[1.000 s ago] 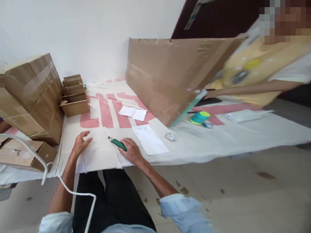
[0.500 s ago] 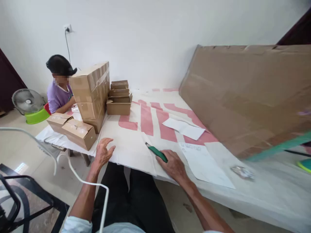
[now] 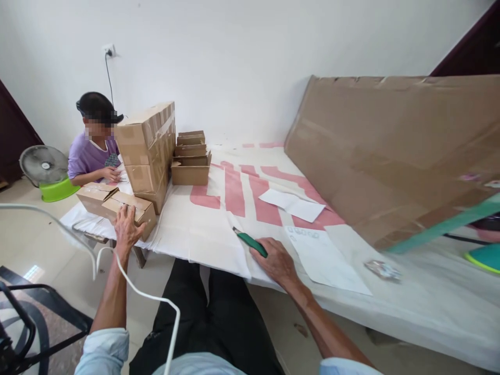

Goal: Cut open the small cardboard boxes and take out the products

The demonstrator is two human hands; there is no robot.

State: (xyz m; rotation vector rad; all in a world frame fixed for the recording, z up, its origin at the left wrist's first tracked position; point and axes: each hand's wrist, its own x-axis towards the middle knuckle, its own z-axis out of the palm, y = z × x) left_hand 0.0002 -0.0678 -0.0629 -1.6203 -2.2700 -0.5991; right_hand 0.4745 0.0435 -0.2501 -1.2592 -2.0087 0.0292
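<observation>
A green utility knife is gripped in my right hand, its blade end pointing away to the left above the white cloth. My left hand reaches to a closed, taped cardboard box at the table's near left edge. Its fingers lie spread over the top of the box, with the thumb out toward the right along the near side. Another closed cardboard box sits against it on the left. Behind them rises a stack of taped cartons.
Several open cardboard boxes stand beside the stack. Papers and a small clear packet lie toward the right. A large cardboard sheet slants up at right. A co-worker sits behind the cartons. A white cable crosses my left forearm.
My left hand has moved left and come down onto the near box. My right hand stays nearly in place with the utility knife. The co-worker's arm has shifted.
</observation>
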